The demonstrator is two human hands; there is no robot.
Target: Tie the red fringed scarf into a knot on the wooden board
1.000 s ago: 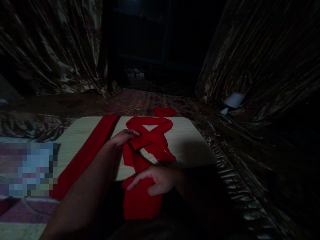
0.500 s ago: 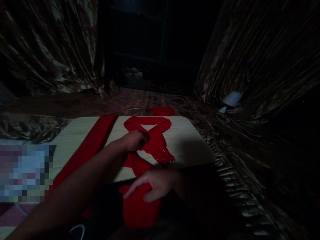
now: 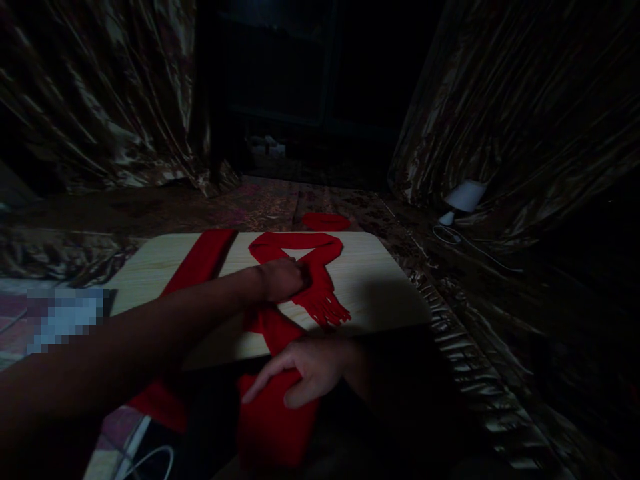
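Red scarf (image 3: pixel 317 283) looks like plain matt cloth, the tabletop (image 3: pixel 367 270) is smooth wood-grain, and the curtains (image 3: pixel 165 100) are kinda glossy fabric.

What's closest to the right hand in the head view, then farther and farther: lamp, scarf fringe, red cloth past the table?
1. Scarf fringe: on the table, beyond the right hand.
2. Red cloth: past the far edge.
3. White lamp: off to the right.

On the table (image 3: pixel 367 263), laid with a fringed scarf (image 3: pixel 320 287) near the far edge and a red strip (image 3: pixel 203 257) leftward.
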